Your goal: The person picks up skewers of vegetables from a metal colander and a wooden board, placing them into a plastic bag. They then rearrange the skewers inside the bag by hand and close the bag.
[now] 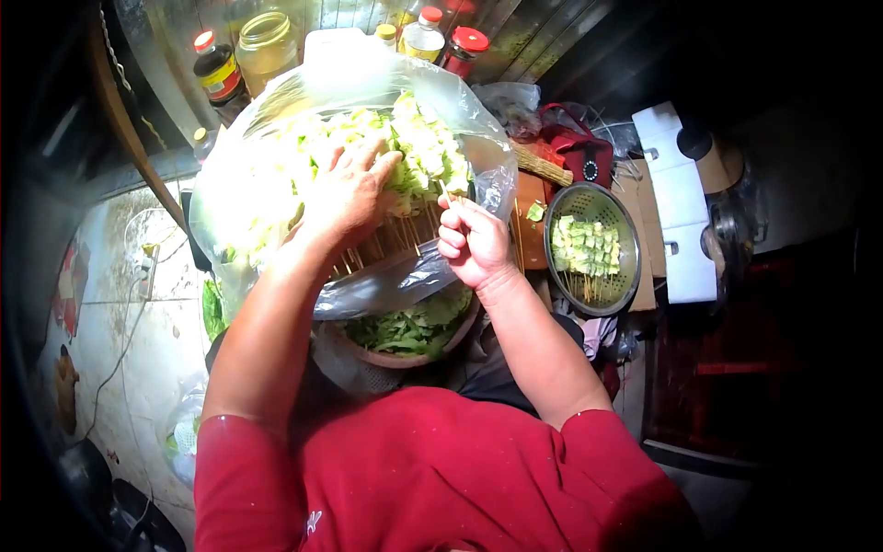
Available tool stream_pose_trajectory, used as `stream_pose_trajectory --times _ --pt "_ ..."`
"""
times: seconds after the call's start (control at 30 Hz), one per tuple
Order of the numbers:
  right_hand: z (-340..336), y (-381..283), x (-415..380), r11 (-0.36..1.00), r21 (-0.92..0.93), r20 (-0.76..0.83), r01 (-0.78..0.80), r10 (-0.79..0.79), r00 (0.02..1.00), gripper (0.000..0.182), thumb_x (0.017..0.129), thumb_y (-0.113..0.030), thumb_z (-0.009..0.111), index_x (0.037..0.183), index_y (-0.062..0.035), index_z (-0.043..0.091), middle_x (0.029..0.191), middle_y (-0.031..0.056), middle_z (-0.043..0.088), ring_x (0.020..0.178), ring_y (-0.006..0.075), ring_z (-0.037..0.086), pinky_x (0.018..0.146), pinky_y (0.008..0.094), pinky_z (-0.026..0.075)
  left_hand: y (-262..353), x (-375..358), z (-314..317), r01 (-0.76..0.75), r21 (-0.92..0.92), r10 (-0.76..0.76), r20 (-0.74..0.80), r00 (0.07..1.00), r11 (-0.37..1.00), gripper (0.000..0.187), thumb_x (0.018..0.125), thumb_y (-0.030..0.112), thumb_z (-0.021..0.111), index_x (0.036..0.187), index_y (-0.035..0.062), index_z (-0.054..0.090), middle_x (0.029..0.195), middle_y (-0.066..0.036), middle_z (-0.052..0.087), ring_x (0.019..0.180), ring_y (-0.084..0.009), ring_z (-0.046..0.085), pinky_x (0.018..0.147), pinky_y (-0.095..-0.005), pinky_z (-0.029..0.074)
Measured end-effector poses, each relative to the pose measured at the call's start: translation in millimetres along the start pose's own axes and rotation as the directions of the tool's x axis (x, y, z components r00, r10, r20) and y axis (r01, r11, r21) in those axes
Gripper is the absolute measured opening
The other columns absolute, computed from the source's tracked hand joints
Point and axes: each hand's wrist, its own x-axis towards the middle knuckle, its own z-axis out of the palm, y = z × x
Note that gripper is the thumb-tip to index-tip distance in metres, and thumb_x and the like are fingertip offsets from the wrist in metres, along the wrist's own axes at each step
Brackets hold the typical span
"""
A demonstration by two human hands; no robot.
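My left hand lies over a heap of pale green chopped leaves, fingers apart and touching the pile. My right hand is closed in a pinch on a thin wooden skewer, whose top reaches toward the leaves. The heap sits in a wide container lined with a clear plastic bag. Along its near side, several skewer sticks point down from the leaves. Part of the left hand's palm side is hidden.
To the right stands a metal colander with leaf-loaded skewers. Below the bag is a round basin of darker greens. Bottles and jars line the back; a white foam box stands at right. A cable crosses the tiled floor.
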Motion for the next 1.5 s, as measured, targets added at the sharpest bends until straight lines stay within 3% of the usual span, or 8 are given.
stream_pose_trajectory --times 0.3,0.4,0.63,0.83,0.93,1.0,1.23,1.5 --pt "-16.4 -0.3 18.5 0.988 0.113 0.106 -0.103 0.091 0.990 0.019 0.093 -0.014 0.045 0.105 -0.0014 0.052 0.069 -0.0011 0.046 0.051 0.0081 0.038 0.046 0.0213 0.032 3.5 0.4 2.4 0.028 -0.014 -0.028 -0.034 0.999 1.000 0.051 0.080 0.027 0.064 0.128 0.0137 0.050 0.138 -0.011 0.041 0.129 -0.0261 0.037 0.109 -0.0428 0.023" --pt "-15.1 -2.8 17.7 0.951 -0.267 -0.148 -0.153 0.116 0.982 0.025 0.093 -0.019 0.048 0.108 -0.0003 0.056 0.073 0.0027 0.056 0.055 0.0105 0.051 0.048 0.0226 0.042 1.4 1.2 4.5 0.027 -0.012 -0.028 -0.032 0.999 1.000 0.050 0.081 0.026 0.063 0.128 0.0132 0.050 0.138 -0.012 0.040 0.129 -0.0262 0.037 0.109 -0.0429 0.024" --pt "-11.8 0.4 25.8 0.679 -0.731 -0.234 -0.063 -0.163 0.959 0.025 0.095 -0.020 0.043 0.103 -0.0009 0.056 0.083 0.0067 0.061 0.065 0.0143 0.061 0.051 0.0242 0.050 4.6 2.1 2.3 0.034 0.014 -0.034 -0.036 0.999 0.999 0.050 0.080 0.022 0.065 0.127 0.0149 0.049 0.137 -0.010 0.041 0.127 -0.0254 0.040 0.109 -0.0407 0.026" --pt "1.3 -8.4 33.4 0.418 -0.866 -0.368 -0.273 -0.165 0.915 0.025 0.093 -0.021 0.040 0.096 -0.0005 0.054 0.086 0.0123 0.063 0.049 0.0175 0.061 0.045 0.0282 0.048 8.5 3.1 1.0 0.048 0.014 -0.048 -0.037 0.998 0.999 0.051 0.079 0.021 0.065 0.127 0.0143 0.048 0.137 -0.010 0.041 0.128 -0.0263 0.038 0.109 -0.0410 0.026" --pt "2.3 -10.9 31.4 0.319 -0.893 -0.373 -0.318 -0.130 0.918 0.027 0.091 -0.021 0.043 0.103 -0.0006 0.054 0.095 0.0191 0.063 0.067 0.0258 0.066 0.063 0.0350 0.053 14.0 5.8 -4.2 0.055 -0.005 -0.055 -0.002 0.999 0.998 0.053 0.080 0.026 0.063 0.129 0.0138 0.049 0.138 -0.012 0.040 0.130 -0.0272 0.036 0.109 -0.0449 0.023" --pt "-3.4 -8.3 29.8 -0.107 -0.972 -0.174 -0.208 -0.268 0.948 0.032 0.087 -0.018 0.044 0.112 -0.0004 0.053 0.105 0.0253 0.060 0.094 0.0356 0.062 0.087 0.0409 0.047 21.6 8.3 -6.3 0.004 0.059 0.002 -0.098 0.995 0.998 0.055 0.078 0.029 0.065 0.129 0.0140 0.049 0.137 -0.011 0.041 0.131 -0.0270 0.034 0.109 -0.0470 0.023" --pt "11.5 -33.8 -14.5 -0.302 -0.927 -0.168 -0.225 -0.202 0.965 0.030 0.084 -0.016 0.047 0.108 -0.0001 0.055 0.104 0.0258 0.061 0.100 0.0399 0.058 0.090 0.0436 0.044 42.0 27.2 25.1 -0.199 0.131 0.208 -0.061 0.976 0.971 0.044 0.080 0.035 0.060 0.120 0.0153 0.058 0.135 -0.006 0.045 0.132 -0.0258 0.032 0.108 -0.0547 0.019" --pt "-35.9 -43.2 -10.2 -0.136 -0.990 0.130 0.046 -0.712 0.690 0.039 0.075 -0.019 0.069 0.107 -0.0046 0.054 0.080 0.0128 0.063 0.075 0.0306 0.063 0.070 0.0388 0.050 69.6 38.2 21.8 -0.188 0.244 0.172 0.085 0.981 0.951 0.044 0.073 0.034 0.065 0.113 0.0157 0.060 0.123 -0.007 0.050 0.132 -0.0278 0.031 0.108 -0.0580 0.018"
